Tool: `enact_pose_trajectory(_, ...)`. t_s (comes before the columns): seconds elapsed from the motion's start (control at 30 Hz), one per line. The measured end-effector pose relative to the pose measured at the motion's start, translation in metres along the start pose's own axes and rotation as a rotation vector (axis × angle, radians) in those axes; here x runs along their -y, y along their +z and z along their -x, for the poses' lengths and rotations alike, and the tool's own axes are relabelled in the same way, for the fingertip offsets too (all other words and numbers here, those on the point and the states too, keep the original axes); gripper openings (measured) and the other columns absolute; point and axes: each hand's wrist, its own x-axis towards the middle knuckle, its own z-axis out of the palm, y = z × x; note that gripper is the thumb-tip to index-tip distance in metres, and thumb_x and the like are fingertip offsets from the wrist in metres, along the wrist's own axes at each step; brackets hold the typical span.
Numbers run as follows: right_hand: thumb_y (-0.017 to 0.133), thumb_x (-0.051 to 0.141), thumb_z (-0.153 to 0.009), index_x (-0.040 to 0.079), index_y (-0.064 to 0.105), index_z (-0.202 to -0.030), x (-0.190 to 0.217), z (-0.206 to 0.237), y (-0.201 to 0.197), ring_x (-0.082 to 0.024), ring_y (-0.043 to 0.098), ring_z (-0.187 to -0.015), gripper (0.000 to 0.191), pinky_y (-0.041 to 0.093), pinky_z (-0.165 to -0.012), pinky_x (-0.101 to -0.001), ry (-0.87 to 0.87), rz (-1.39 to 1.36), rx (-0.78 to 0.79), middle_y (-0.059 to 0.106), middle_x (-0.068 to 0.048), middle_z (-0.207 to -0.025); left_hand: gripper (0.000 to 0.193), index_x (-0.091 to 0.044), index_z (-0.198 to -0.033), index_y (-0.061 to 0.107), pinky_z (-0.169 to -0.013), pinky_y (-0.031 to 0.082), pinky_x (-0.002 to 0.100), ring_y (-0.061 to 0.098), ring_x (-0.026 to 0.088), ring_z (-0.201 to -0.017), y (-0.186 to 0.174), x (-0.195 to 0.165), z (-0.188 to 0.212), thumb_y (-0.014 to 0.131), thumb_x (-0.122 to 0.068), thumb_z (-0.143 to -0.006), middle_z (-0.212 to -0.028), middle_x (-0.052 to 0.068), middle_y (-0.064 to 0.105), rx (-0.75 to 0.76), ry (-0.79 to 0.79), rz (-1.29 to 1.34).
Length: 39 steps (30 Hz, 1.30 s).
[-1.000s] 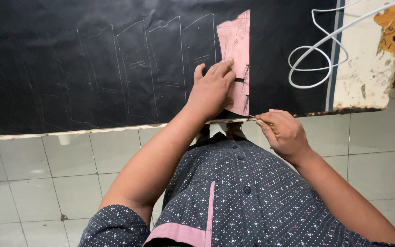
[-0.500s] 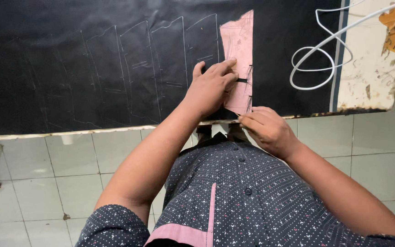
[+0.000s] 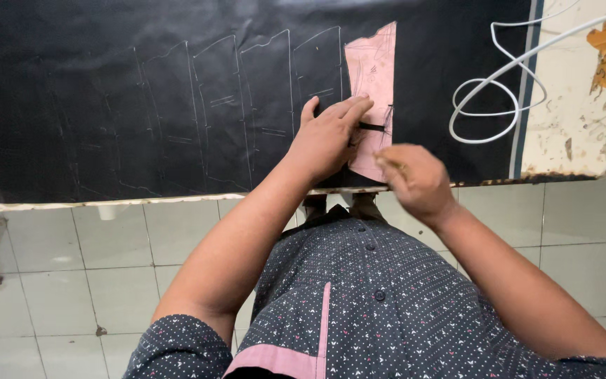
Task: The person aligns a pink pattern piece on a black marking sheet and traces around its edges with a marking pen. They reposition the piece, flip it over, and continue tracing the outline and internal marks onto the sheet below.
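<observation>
2 bare hands work at the near edge of a table (image 3: pixel 569 151) covered by a black sheet (image 3: pixel 106 105). Left hand (image 3: pixel 327 137) lies flat, fingers spread, pressing a pink paper pattern (image 3: pixel 373 77) down onto the sheet; nothing is clasped, only pinned under palm and fingertips. Right hand (image 3: pixel 415 179) is blurred, fingers curled as if pinching something thin, possibly a marking tool; whether it has hold of anything cannot be told.

Pattern: a long narrow strip with an angled top edge, matt, creased, judged light and limp, prone to slide or tear, so best held flat under broad pressure near the middle, not pinched at an edge. Black sheet: smooth with a faint sheen, likely leather or vinyl, judged pliable yet heavier than the paper. About 5 pale outlines (image 3: pixel 268 105) of the same shape stand in a row to the left of the pattern. White cord (image 3: pixel 489 105) loops on the sheet to the right. Table top there is worn, its paint chipped. Floor tiles (image 3: pixel 50 281) below are pale and glossy
</observation>
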Motion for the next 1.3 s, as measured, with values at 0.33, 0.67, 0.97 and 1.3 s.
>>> enact_pose_trajectory(0.33,0.066,0.012,-0.102,-0.001,0.072,-0.108,-0.015,-0.03,0.01,-0.024,0.074,-0.087,0.016,0.057,-0.078,-0.0331,0.302,-0.2,-0.002,0.074,-0.015,-0.101,0.083,-0.023,-0.15,0.042,-0.119,0.019,0.062,0.051,0.018,-0.138,-0.001,0.003,0.001,0.078,-0.01,-0.076,-0.146,-0.001,0.056,0.018,-0.04,0.038)
enact_pose_trajectory(0.67,0.066,0.014,-0.103,0.0,0.073,-0.109,-0.017,-0.034,0.003,-0.028,0.073,-0.09,0.016,0.057,-0.079,-0.0352,0.207,-0.109,0.064,0.074,-0.014,-0.103,0.09,-0.022,-0.149,0.041,-0.119,0.019,0.061,0.05,0.019,-0.138,-0.005,0.002,0.002,0.082,-0.011,-0.07,-0.146,-0.001,0.055,0.048,-0.056,0.044)
enact_pose_trajectory(0.97,0.07,0.013,-0.101,0.002,0.074,-0.102,-0.018,-0.03,-0.014,-0.032,0.071,-0.088,0.012,0.055,-0.079,-0.0399,0.088,0.168,0.055,0.073,-0.012,-0.098,0.088,-0.023,-0.149,0.042,-0.12,0.019,0.061,0.05,0.018,-0.138,-0.006,0.0,0.001,0.08,-0.009,-0.071,-0.145,-0.002,0.057,0.04,-0.068,0.06)
enact_pose_trajectory(1.3,0.072,0.01,-0.096,0.002,0.072,-0.108,-0.02,-0.034,0.007,-0.033,0.071,-0.093,0.014,0.056,-0.084,-0.0404,-0.08,0.103,-0.005,0.074,-0.014,-0.106,0.085,-0.024,-0.149,0.042,-0.12,0.019,0.061,0.051,0.018,-0.137,0.001,0.003,0.001,0.078,-0.01,-0.074,-0.144,-0.003,0.057,0.039,-0.068,0.057)
